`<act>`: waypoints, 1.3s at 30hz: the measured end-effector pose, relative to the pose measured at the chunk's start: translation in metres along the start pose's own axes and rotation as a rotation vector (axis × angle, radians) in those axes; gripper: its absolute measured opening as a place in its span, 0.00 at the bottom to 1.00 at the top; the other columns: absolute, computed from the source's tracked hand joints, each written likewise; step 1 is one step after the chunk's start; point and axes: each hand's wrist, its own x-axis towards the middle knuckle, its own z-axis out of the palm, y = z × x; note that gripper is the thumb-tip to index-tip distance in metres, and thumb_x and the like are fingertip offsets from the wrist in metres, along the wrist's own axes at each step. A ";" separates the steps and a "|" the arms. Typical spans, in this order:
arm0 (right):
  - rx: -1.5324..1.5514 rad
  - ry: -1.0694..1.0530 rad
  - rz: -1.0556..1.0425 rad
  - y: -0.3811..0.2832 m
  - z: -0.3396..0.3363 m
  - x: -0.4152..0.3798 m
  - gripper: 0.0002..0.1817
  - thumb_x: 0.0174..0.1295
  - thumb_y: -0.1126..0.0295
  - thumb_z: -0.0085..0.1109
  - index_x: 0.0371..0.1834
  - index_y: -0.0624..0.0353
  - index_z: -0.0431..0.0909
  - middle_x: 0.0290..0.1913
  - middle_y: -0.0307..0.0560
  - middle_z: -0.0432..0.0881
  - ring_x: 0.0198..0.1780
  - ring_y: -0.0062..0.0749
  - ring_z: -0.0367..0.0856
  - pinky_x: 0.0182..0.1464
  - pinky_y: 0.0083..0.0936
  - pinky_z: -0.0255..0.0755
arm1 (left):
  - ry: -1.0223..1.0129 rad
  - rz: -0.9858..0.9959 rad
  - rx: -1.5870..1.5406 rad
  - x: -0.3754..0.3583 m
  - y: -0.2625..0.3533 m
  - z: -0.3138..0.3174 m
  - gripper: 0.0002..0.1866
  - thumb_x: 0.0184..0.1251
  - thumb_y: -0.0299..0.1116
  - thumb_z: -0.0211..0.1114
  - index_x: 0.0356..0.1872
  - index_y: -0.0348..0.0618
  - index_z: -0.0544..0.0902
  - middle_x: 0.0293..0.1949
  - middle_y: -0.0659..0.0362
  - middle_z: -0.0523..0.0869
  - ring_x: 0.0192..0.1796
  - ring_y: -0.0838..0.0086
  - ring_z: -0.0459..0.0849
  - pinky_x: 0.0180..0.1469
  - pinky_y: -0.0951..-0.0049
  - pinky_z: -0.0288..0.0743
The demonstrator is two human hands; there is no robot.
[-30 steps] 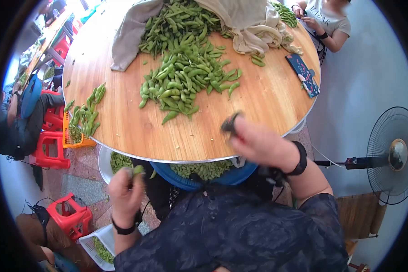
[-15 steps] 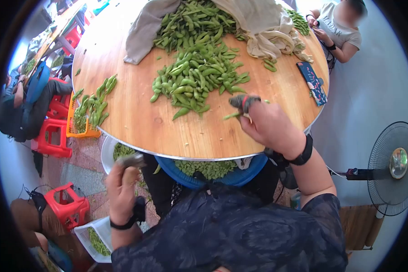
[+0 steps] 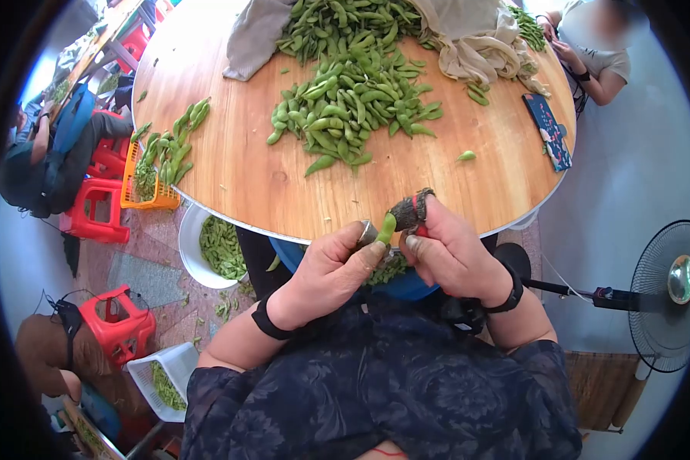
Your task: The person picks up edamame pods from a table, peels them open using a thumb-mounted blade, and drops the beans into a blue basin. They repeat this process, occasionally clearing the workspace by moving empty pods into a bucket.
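Observation:
Both my hands meet just past the table's near edge, at a green edamame pod (image 3: pixel 387 228). My left hand (image 3: pixel 331 264) is closed, pinching the pod's lower part between thumb and fingers; a metal band sits on one finger. My right hand (image 3: pixel 456 257) is closed too, its forefinger in a dark knitted cover with a red band, pressed against the pod's upper end. Beyond them a heap of edamame pods (image 3: pixel 345 107) lies on the round wooden table (image 3: pixel 230 169). Under my hands a blue basin (image 3: pixel 410 287) of shelled beans is partly hidden.
A pale cloth (image 3: pixel 253 38) flanks the heap, and a patterned phone case (image 3: pixel 547 132) lies at right. On the floor at left are a white bucket (image 3: pixel 193 249) of pods, an orange basket (image 3: pixel 149 201) and red stools (image 3: pixel 100 211). A fan (image 3: pixel 671 295) stands right; another person (image 3: pixel 602 69) sits beyond.
My left hand has come up and right from beside the table to grip the pod. My right hand has moved down and toward it. A lone pod now shows on the table at right.

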 end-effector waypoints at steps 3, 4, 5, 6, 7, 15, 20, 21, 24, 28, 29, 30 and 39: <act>0.075 -0.058 0.021 0.002 0.003 0.001 0.09 0.63 0.74 0.48 0.45 0.63 0.68 0.28 0.45 0.74 0.28 0.29 0.73 0.31 0.26 0.69 | 0.034 0.073 0.251 -0.001 -0.004 -0.002 0.07 0.73 0.31 0.55 0.36 0.39 0.76 0.24 0.68 0.73 0.28 0.85 0.69 0.30 0.81 0.62; 0.068 -0.081 0.024 0.004 0.003 0.002 0.09 0.63 0.74 0.48 0.45 0.63 0.68 0.27 0.44 0.73 0.28 0.28 0.72 0.31 0.26 0.68 | 0.073 0.159 0.384 -0.001 -0.005 -0.002 0.06 0.69 0.28 0.57 0.31 0.39 0.74 0.23 0.64 0.72 0.25 0.80 0.70 0.27 0.77 0.63; 0.073 -0.079 0.025 0.004 0.003 0.002 0.09 0.63 0.74 0.48 0.45 0.63 0.68 0.27 0.44 0.73 0.28 0.28 0.72 0.31 0.26 0.68 | 0.109 0.246 0.515 -0.001 -0.006 -0.002 0.07 0.66 0.26 0.59 0.27 0.39 0.72 0.22 0.60 0.72 0.22 0.76 0.70 0.25 0.74 0.64; 0.097 -0.108 0.031 0.005 0.004 0.002 0.08 0.63 0.74 0.48 0.44 0.63 0.68 0.27 0.44 0.73 0.27 0.29 0.72 0.30 0.27 0.68 | 0.106 0.243 0.516 -0.001 -0.005 -0.002 0.07 0.66 0.26 0.59 0.27 0.39 0.72 0.22 0.60 0.72 0.22 0.76 0.70 0.25 0.74 0.64; 0.121 -0.136 0.038 0.005 0.004 0.001 0.08 0.63 0.74 0.47 0.44 0.63 0.68 0.27 0.44 0.73 0.27 0.30 0.72 0.30 0.28 0.68 | 0.111 0.334 0.659 -0.001 -0.004 -0.001 0.08 0.63 0.25 0.60 0.26 0.39 0.71 0.21 0.57 0.71 0.22 0.69 0.71 0.24 0.71 0.65; -0.019 -0.191 -0.006 0.009 0.004 -0.004 0.06 0.64 0.75 0.46 0.43 0.61 0.67 0.26 0.44 0.73 0.26 0.32 0.73 0.29 0.29 0.68 | 0.049 0.495 0.948 -0.006 0.004 0.001 0.06 0.62 0.24 0.62 0.29 0.37 0.73 0.20 0.56 0.70 0.23 0.62 0.73 0.26 0.67 0.67; 0.218 -0.313 0.031 0.013 0.010 -0.006 0.06 0.67 0.75 0.41 0.44 0.59 0.67 0.26 0.39 0.72 0.18 0.21 0.70 0.20 0.19 0.63 | -0.196 -0.317 -0.146 -0.012 0.011 -0.008 0.10 0.75 0.34 0.53 0.41 0.37 0.77 0.23 0.68 0.70 0.25 0.84 0.67 0.29 0.79 0.64; 0.352 -0.306 0.051 0.017 0.013 -0.005 0.06 0.68 0.75 0.39 0.44 0.58 0.67 0.25 0.37 0.71 0.17 0.17 0.68 0.18 0.15 0.61 | -0.219 -0.326 -0.255 -0.012 0.008 -0.009 0.11 0.75 0.35 0.52 0.41 0.39 0.77 0.23 0.68 0.71 0.23 0.85 0.66 0.29 0.83 0.61; 0.598 -0.300 0.154 0.020 0.016 -0.002 0.07 0.70 0.75 0.37 0.44 0.57 0.68 0.24 0.34 0.70 0.15 0.14 0.66 0.16 0.12 0.60 | -0.175 -0.435 -0.437 -0.012 0.008 -0.011 0.10 0.73 0.35 0.56 0.37 0.38 0.77 0.22 0.65 0.72 0.22 0.82 0.68 0.26 0.79 0.63; 0.588 -0.237 0.214 0.023 0.018 -0.001 0.07 0.70 0.74 0.38 0.44 0.57 0.68 0.23 0.34 0.69 0.15 0.13 0.66 0.16 0.12 0.61 | -0.055 0.159 0.555 -0.011 0.005 -0.006 0.10 0.65 0.34 0.65 0.31 0.38 0.76 0.21 0.60 0.73 0.20 0.73 0.72 0.23 0.71 0.66; 0.587 -0.238 0.215 0.025 0.019 -0.002 0.07 0.70 0.74 0.38 0.44 0.57 0.68 0.23 0.34 0.69 0.15 0.13 0.66 0.16 0.12 0.61 | -0.005 0.345 0.819 -0.010 0.011 -0.005 0.12 0.60 0.33 0.68 0.29 0.38 0.75 0.21 0.57 0.73 0.21 0.68 0.74 0.23 0.67 0.67; 0.550 -0.214 0.143 0.028 0.022 -0.004 0.06 0.70 0.73 0.39 0.44 0.57 0.68 0.23 0.34 0.70 0.15 0.13 0.66 0.16 0.12 0.60 | 0.049 0.532 1.083 -0.009 0.015 -0.004 0.14 0.56 0.32 0.71 0.27 0.38 0.74 0.21 0.55 0.73 0.22 0.63 0.76 0.23 0.64 0.68; 0.353 -0.111 -0.015 0.021 0.030 -0.009 0.05 0.69 0.73 0.41 0.42 0.57 0.68 0.21 0.32 0.69 0.14 0.11 0.65 0.16 0.12 0.59 | 0.091 0.271 0.672 -0.015 0.005 0.001 0.14 0.71 0.38 0.57 0.29 0.38 0.74 0.19 0.60 0.74 0.18 0.72 0.73 0.21 0.73 0.66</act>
